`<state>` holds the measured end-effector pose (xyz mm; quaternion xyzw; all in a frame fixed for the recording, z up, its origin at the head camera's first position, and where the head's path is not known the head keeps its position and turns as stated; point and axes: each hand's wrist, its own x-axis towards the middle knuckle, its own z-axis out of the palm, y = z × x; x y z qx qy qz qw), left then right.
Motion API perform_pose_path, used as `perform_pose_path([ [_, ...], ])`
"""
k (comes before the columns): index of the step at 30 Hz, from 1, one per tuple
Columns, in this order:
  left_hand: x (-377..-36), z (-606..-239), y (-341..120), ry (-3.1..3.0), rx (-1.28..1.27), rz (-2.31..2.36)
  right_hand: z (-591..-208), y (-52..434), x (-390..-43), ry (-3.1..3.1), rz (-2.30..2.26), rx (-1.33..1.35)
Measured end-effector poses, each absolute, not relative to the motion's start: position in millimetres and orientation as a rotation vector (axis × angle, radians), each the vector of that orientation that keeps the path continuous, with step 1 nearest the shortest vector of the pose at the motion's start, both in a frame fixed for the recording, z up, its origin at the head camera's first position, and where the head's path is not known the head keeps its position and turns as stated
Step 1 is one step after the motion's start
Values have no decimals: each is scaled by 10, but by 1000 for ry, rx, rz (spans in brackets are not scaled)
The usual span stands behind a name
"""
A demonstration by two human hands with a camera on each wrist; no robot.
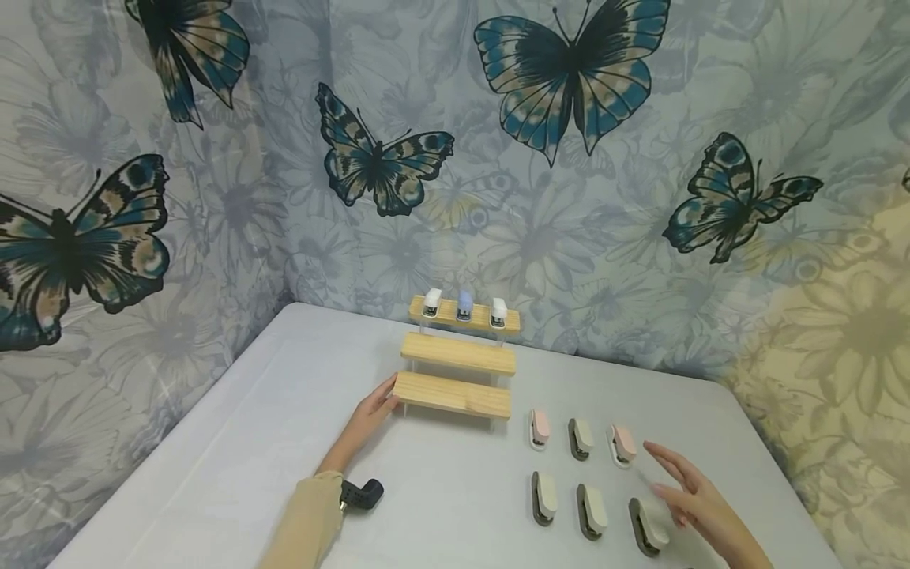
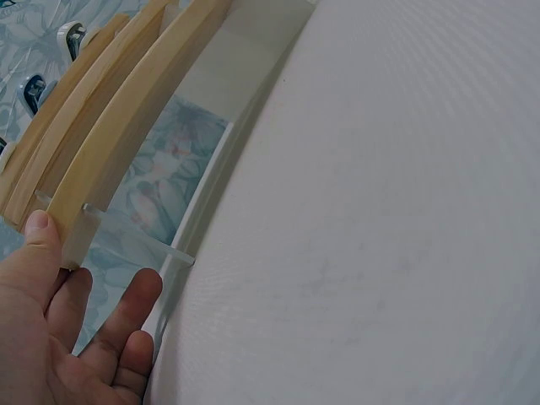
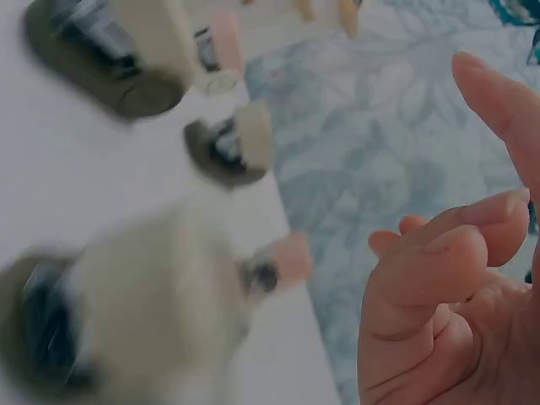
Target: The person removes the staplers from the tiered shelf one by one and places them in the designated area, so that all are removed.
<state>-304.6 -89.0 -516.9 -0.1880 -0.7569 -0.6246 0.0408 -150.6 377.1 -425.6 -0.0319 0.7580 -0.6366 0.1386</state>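
A three-tier wooden display shelf [image 1: 451,395] with clear supports stands at the back of the table. My left hand [image 1: 373,407] grips the left end of its lowest board; in the left wrist view the thumb [image 2: 40,232] presses on the wood and the other fingers lie below it. On the top board sit a white, a blue [image 1: 464,305] and another white mini stapler. My right hand [image 1: 690,494] hovers with fingers spread, holding nothing, beside a cream stapler [image 1: 648,527] with a dark base and a pink stapler [image 1: 622,445].
More cream staplers [image 1: 592,511] with dark bases and a pink stapler [image 1: 539,428] stand in two rows on the white table [image 1: 441,490], right of the shelf. A butterfly-patterned cloth [image 1: 540,237] hangs behind and at both sides. The left wrist wears a black device [image 1: 362,495].
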Motion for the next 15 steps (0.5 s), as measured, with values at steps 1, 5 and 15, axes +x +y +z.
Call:
perform_pose_path([
  [1,-3042,-5171,-886,-2318,-567,-1913,-4226,3732,-1560,2209,-1848,-142],
  [5,-3018,-5189,-890,-2310,-564,-1899,-4100,3483,-1814,2210,-1862,-330],
  [15,-3018,-5207,-907,-2275,-607,-1931,-4071,2924,-2904,2326,-1755,-570],
])
